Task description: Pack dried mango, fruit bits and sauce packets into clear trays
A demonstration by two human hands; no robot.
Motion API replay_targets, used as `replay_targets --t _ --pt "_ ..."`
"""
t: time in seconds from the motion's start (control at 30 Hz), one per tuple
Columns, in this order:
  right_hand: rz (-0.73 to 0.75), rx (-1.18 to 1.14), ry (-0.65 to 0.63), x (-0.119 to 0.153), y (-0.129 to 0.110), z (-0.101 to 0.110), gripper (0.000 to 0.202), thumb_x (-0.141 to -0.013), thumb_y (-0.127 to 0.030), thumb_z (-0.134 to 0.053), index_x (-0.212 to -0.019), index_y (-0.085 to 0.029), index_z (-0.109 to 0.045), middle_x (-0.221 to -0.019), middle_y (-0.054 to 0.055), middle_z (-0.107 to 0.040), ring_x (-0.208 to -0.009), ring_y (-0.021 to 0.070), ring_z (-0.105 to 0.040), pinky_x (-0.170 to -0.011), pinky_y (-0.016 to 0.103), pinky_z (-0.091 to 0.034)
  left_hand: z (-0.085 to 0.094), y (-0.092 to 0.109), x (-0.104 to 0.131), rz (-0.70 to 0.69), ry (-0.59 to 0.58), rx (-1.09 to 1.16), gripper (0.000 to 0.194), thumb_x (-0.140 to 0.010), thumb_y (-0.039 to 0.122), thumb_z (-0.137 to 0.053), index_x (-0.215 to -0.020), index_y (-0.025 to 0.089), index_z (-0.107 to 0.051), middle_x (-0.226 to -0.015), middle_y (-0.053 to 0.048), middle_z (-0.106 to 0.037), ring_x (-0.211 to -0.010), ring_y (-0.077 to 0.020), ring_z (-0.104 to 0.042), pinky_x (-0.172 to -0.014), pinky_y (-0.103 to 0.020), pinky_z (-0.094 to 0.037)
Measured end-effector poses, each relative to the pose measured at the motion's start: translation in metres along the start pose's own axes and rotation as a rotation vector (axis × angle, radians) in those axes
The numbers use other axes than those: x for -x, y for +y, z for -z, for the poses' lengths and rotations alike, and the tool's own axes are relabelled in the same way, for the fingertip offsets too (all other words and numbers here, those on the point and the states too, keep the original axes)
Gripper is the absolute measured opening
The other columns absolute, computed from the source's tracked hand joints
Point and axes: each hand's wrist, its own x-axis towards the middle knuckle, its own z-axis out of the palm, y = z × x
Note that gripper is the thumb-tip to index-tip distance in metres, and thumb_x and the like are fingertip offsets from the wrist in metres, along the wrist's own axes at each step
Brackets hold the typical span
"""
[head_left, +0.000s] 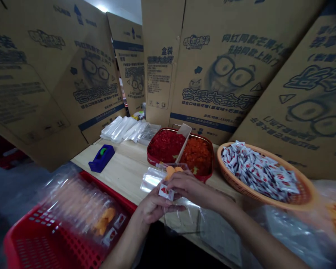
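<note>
Lining the far edge of the counter, printed cardboard cartons overlook a red plastic basket off the left edge and an orange basket toward the right. By the front edge, the left hand, nearly closed, pinches a printed sachet; the right hand, fingers bent, touches it, grip unclear.

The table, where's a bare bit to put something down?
Bare wood on the table shows between the blue tape dispenser and the red container, with a clear plastic pile behind. It's crowded around the left hand and right hand, with clear packaging beside them. The container and orange basket stand close together.
</note>
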Motion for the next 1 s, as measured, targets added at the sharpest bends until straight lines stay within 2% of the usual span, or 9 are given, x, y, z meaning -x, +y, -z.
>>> replay_targets --t 0.17,0.3,0.43,0.5,0.57,0.63,0.77,0.9,1.0 --pt "-0.060 0.003 0.019 -0.023 0.003 -0.013 0.028 -0.079 -0.029 -0.060 -0.106 -0.024 -0.057 -0.101 0.002 -0.057 -0.098 0.0166 -0.047 -0.088 0.034 -0.027 0.008 0.011 0.004 -0.050 0.040 -0.041 0.056 -0.059 -0.009 -0.058 -0.107 0.020 -0.056 -0.091 -0.004 -0.062 -0.088 -0.0196 -0.059 -0.091 -0.054 -0.037" --pt "0.004 0.075 -0.011 -0.031 0.003 -0.017 0.023 -0.077 -0.019 -0.059 -0.099 -0.024 -0.060 -0.099 0.001 -0.055 -0.097 0.0167 -0.046 -0.087 0.034 -0.025 0.014 0.018 0.004 -0.071 0.024 -0.033 0.054 -0.060 -0.010 -0.057 -0.105 0.020 -0.056 -0.095 -0.005 -0.063 -0.091 -0.0203 -0.059 -0.091 -0.054 -0.037" --pt "0.005 0.093 -0.009 -0.035 0.005 -0.014 0.020 -0.079 -0.025 -0.058 -0.099 -0.026 -0.061 -0.098 0.002 -0.056 -0.097 0.0172 -0.047 -0.083 0.033 -0.028 0.021 0.029 0.007 -0.085 0.022 -0.007 0.061 -0.062 -0.010 -0.055 -0.113 0.023 -0.050 -0.101 -0.004 -0.061 -0.097 -0.0216 -0.057 -0.093 -0.056 -0.035" --pt "-0.006 0.057 0.055 -0.044 0.012 -0.009 0.021 -0.079 -0.026 -0.058 -0.101 -0.024 -0.060 -0.100 0.002 -0.056 -0.097 0.0158 -0.048 -0.082 0.029 -0.031 0.027 0.035 0.009 -0.100 0.026 -0.010 0.060 -0.063 -0.010 -0.053 -0.115 0.021 -0.048 -0.103 -0.005 -0.061 -0.098 -0.0217 -0.057 -0.094 -0.057 -0.033" --pt "-0.096 0.055 0.160 -0.057 0.027 -0.002 0.017 -0.084 -0.025 -0.051 -0.096 -0.019 -0.060 -0.098 0.004 -0.057 -0.092 0.0131 -0.050 -0.078 0.025 -0.035 0.035 0.042 0.012 -0.131 0.059 -0.007 0.061 -0.064 -0.010 -0.051 -0.117 0.020 -0.046 -0.108 -0.007 -0.059 -0.101 -0.0224 -0.056 -0.096 -0.058 -0.032" --pt "-0.283 0.189 0.177 -0.075 0.048 0.006 0.021 -0.088 -0.020 -0.040 -0.091 -0.015 -0.060 -0.096 0.006 -0.059 -0.087 0.0120 -0.053 -0.075 0.022 -0.037 0.045 0.049 0.016 -0.168 0.113 0.007 0.064 -0.064 -0.009 -0.050 -0.120 0.021 -0.043 -0.114 -0.007 -0.057 -0.104 -0.0238 -0.054 -0.097 -0.058 -0.030" --pt "-0.570 0.479 -0.113 -0.110 0.092 0.012 0.028 -0.082 -0.008 -0.038 -0.093 -0.013 -0.063 -0.100 0.011 -0.062 -0.096 0.0200 -0.057 -0.081 0.030 -0.039 0.062 0.063 0.021 -0.210 0.182 0.000 0.064 -0.066 -0.007 -0.048 -0.123 0.022 -0.040 -0.114 -0.008 -0.057 -0.106 -0.0251 -0.054 -0.099 -0.056 -0.030" --pt "-0.636 0.481 -0.360 -0.133 0.112 -0.003 0.025 -0.070 -0.004 -0.051 -0.089 -0.006 -0.067 -0.094 0.019 -0.064 -0.092 0.0288 -0.060 -0.078 0.036 -0.044 0.070 0.075 0.016 -0.230 0.220 -0.014 0.063 -0.066 -0.007 -0.051 -0.121 0.023 -0.041 -0.113 -0.006 -0.058 -0.101 -0.0223 -0.056 -0.099 -0.054 -0.031" --pt "-0.628 0.482 -0.436 -0.139 0.115 -0.015 0.029 -0.068 -0.003 -0.051 -0.092 -0.005 -0.068 -0.097 0.020 -0.063 -0.093 0.0296 -0.060 -0.076 0.035 -0.046 0.073 0.081 0.004 -0.244 0.236 -0.036 0.062 -0.065 -0.007 -0.053 -0.119 0.023 -0.044 -0.110 -0.005 -0.059 -0.100 -0.0212 -0.057 -0.099 -0.052 -0.033"
